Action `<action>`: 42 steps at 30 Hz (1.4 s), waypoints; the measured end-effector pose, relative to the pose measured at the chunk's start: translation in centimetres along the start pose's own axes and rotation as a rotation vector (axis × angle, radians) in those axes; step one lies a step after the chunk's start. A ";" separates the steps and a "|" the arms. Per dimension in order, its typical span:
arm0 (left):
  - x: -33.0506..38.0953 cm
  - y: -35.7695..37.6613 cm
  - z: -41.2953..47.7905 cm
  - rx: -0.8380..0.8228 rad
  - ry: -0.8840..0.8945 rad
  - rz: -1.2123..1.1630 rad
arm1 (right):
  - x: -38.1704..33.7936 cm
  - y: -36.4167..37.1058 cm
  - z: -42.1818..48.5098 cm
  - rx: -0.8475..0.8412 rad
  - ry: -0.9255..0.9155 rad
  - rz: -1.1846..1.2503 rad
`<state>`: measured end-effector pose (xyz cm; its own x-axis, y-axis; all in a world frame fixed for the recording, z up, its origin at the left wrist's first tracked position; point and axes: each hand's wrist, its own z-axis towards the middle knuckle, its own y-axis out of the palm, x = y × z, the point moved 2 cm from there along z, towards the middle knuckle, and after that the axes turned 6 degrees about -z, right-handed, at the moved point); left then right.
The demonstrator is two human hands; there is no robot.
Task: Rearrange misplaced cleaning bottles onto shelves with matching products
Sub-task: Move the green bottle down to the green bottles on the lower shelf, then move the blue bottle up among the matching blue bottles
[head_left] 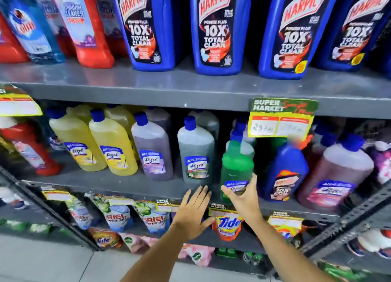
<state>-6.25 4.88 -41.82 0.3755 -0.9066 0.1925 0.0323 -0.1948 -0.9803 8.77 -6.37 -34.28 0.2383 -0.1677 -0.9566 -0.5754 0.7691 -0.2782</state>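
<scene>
Green bottle (236, 171) sits pinched in your right hand's (243, 197) fingers (252, 182), left hand (193, 209) spread empty; next, seat it among matching bottles on the middle shelf (127, 182).

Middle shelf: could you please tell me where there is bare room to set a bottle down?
Bare grey middle shelf between the red bottle and yellow Lizol bottles. Crowded rightward, around the green bottle in the right hand.

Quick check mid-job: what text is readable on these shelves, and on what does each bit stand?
"HARPIC", "POWER PLUS 10X TOTAL CLEAN": blue top-shelf bottles.
"Lizol": yellow bottle and grey bottle.
"SUPER MARKET", handwritten price unclear: hanging tag.
"Tide": orange pouch.
"ARIEL", partly hidden: pouch.
Green bottle in right hand: label blurred.
</scene>
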 end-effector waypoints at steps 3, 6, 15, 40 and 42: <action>-0.1 0.1 0.0 0.044 0.005 0.000 | 0.6 0.6 0.2 0.002 0.019 0.007; 0.0 0.3 0.0 0.092 0.035 0.017 | 1.2 0.8 0.4 -0.023 0.019 0.007; 0.1 0.2 -0.2 0.098 0.038 0.042 | 1.9 -1.3 -2.7 0.166 -0.099 -0.122; 1.6 -2.6 -1.9 0.133 0.022 -0.083 | 0.0 -9.9 -2.1 0.534 0.040 -0.301; 2.2 -5.7 -2.2 0.179 0.037 -0.239 | -0.6 -10.6 -4.8 0.541 0.035 -0.326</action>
<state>-7.64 3.16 -35.75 0.3032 -0.8567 0.4173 0.2796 -0.3387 -0.8984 10.99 -17.35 -31.16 0.3038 -0.4591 -0.8348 0.0015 0.8765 -0.4815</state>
